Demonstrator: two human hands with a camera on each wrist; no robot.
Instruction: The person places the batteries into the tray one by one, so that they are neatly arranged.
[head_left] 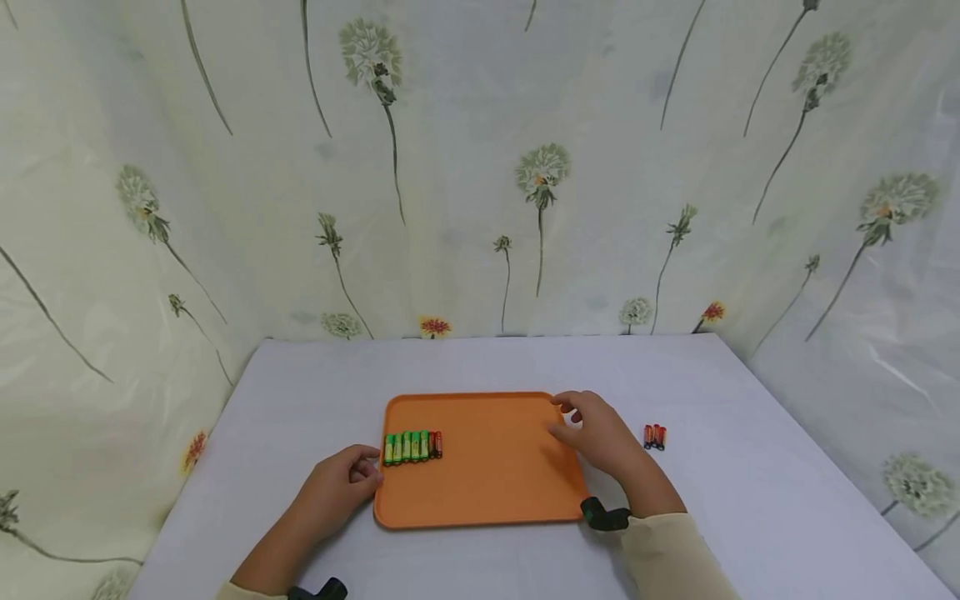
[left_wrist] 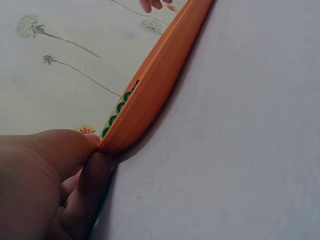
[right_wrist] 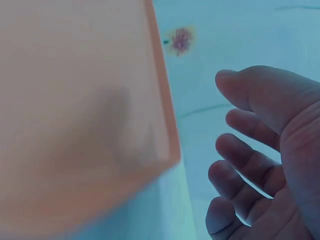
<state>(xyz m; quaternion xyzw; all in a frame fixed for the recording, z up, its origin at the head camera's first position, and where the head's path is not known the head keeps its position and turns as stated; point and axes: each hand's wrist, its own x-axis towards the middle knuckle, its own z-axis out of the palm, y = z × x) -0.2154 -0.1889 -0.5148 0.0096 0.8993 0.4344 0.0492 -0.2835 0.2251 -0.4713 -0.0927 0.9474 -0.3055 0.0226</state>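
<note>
Left hand (head_left: 336, 492): fingers pinch the left rim of the orange tray (head_left: 487, 492).
Right hand (head_left: 600, 433): fingers parted, loosely bent, near the tray's right edge.
Green batteries (head_left: 407, 447): five in the tray, just right of the left fingers.
Red batteries (head_left: 432, 445): two beside the green ones; three on the counter (head_left: 750, 500), right of the right fingers.

You've got a white worktop (head_left: 315, 375), w/ pale dandelion-print sheeting (head_left: 457, 125) behind it & on L + R sides; a few orange-red blooms (head_left: 434, 327) nr bottom; soft light, shiny patches R.
</note>
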